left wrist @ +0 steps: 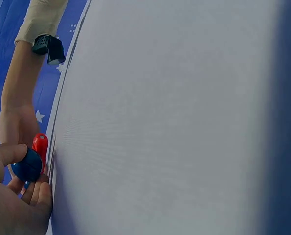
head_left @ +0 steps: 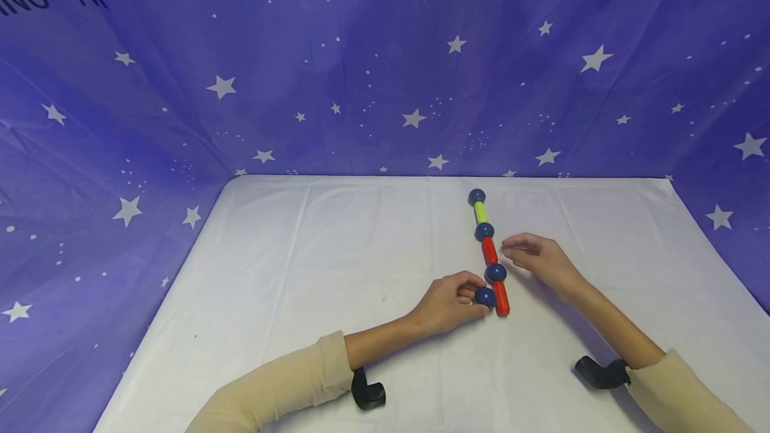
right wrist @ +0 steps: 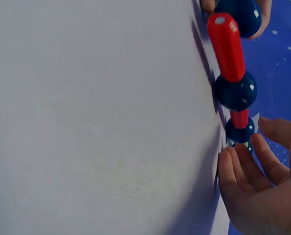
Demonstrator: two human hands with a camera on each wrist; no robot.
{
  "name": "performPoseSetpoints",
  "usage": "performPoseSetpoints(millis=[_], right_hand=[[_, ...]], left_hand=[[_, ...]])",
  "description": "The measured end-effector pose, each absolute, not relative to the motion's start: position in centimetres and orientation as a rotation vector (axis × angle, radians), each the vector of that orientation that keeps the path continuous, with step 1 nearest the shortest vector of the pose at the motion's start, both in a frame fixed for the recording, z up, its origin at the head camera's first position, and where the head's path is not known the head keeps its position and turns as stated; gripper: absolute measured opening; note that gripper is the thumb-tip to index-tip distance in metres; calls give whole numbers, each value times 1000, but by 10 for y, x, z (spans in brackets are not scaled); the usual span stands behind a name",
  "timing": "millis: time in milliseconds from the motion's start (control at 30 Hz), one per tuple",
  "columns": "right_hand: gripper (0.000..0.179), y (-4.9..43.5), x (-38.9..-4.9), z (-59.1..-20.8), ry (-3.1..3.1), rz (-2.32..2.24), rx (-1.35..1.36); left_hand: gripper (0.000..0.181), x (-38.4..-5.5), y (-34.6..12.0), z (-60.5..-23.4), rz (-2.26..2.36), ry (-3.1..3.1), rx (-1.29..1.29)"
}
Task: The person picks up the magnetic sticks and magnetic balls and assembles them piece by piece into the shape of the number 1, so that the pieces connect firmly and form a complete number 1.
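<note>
A line of blue balls and coloured rods runs away from the person across the white table. From far to near come a blue ball [head_left: 476,196], a yellow-green rod [head_left: 480,213], another blue ball [head_left: 484,231], a red rod [head_left: 490,250], a third blue ball [head_left: 496,272] and a second red rod [head_left: 502,298]. Between thumb and fingers, my left hand [head_left: 446,303] pinches a separate blue ball [left wrist: 27,165], close beside that nearest rod. To the right of the line, my right hand [head_left: 541,260] holds nothing, its fingers loosely bent near the farther red rod.
White cloth covers the table [head_left: 337,246]. A purple-blue curtain [head_left: 361,72] with white stars stands behind it and at both sides. Black wrist-camera mounts [head_left: 368,393] stick out by both sleeves, low over the table.
</note>
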State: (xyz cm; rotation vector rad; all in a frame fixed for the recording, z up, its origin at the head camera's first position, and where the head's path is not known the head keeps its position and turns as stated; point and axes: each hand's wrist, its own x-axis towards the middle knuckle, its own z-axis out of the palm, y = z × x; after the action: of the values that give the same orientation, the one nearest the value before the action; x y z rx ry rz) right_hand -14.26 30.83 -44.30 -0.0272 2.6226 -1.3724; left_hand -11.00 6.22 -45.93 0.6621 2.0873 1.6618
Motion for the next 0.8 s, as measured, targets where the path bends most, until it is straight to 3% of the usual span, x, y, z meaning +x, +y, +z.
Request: performPoseSetpoints(millis=[800], right_hand=[[44,296,-91,-439,2472,-1502,91]], left_hand=[[33,-102,60,-460,1662,2071,674]])
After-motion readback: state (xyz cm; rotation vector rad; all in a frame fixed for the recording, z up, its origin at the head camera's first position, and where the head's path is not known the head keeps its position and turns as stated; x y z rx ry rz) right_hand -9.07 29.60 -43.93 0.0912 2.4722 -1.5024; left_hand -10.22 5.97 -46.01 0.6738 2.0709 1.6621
